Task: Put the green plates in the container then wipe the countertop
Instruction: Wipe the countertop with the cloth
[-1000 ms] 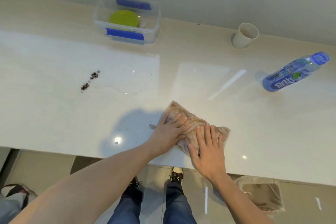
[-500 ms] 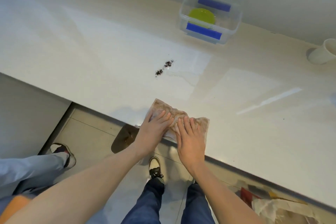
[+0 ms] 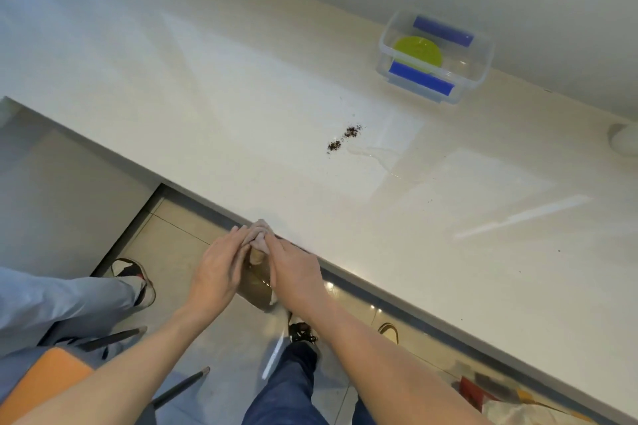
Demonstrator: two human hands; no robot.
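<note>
Both hands, left hand (image 3: 217, 272) and right hand (image 3: 293, 274), now bunch the crumpled beige cloth (image 3: 258, 239) off the glossy white countertop's (image 3: 241, 121) edge; dark crumbs (image 3: 343, 138) at one o'clock remain unwiped, green plate (image 3: 417, 51) sits inside the clear plastic container (image 3: 483, 59).

Cloth (image 3: 257, 237): mostly hidden between the left hand (image 3: 217, 272) and right hand (image 3: 293, 269); only a bunched tip shows at their 12 o'clock, at the counter (image 3: 241, 114) edge.
Grip: fingers on the cloth's underside are hidden; how tightly each hand holds cannot be told.
Plates (image 3: 418, 51): seen through the container (image 3: 435, 55) wall, the near edge hidden behind a blue clip; their number cannot be told.
Cup (image 3: 625, 140): cut off by the frame at 3 o'clock, only a pale curved part visible.
Crumbs (image 3: 343, 138): too small to identify.
Second person's legs (image 3: 69, 297): cut off at 9 o'clock.
Floor items (image 3: 518, 400): blurred at 5 o'clock, unidentifiable.
</note>
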